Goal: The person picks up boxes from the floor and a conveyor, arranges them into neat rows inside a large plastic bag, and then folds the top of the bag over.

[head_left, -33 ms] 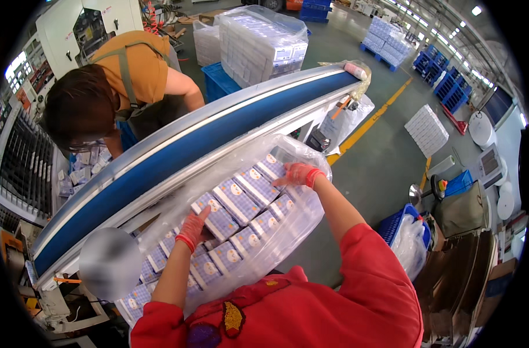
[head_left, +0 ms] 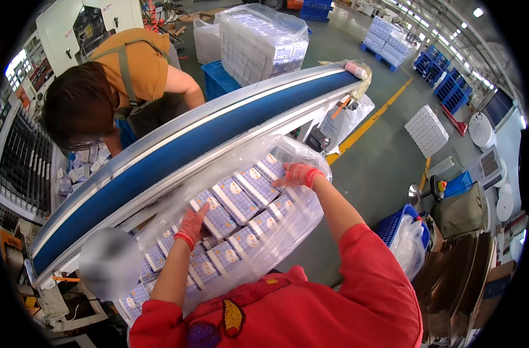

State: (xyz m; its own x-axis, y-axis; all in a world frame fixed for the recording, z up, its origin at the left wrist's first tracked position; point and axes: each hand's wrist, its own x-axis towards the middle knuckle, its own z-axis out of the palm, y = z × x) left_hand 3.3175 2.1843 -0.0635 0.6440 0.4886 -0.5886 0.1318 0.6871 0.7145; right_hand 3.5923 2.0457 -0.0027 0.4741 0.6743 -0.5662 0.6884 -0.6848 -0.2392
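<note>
A row of purple-checked tissue packs [head_left: 236, 199] with a small cartoon face on each spans the space between my hands. My left hand [head_left: 192, 224], in a thin reddish see-through glove, presses the near-left end of that row, its thumb on the top edge. At the far-right end my right hand [head_left: 299, 174], gloved alike, grips the last pack with its fingers. Several more packs [head_left: 224, 256] lie in rows under and beside it, inside a large clear plastic bag [head_left: 299, 233]. The fingertips beneath the packs are hidden.
Beyond the bag runs a blue conveyor belt [head_left: 200, 136] with a metal frame. A co-worker [head_left: 134, 64] in orange bends over loose packs behind it. A wrapped stack [head_left: 261, 46] stands farther back. To my right are a blue basket [head_left: 392, 226] and cardboard sheets [head_left: 456, 278].
</note>
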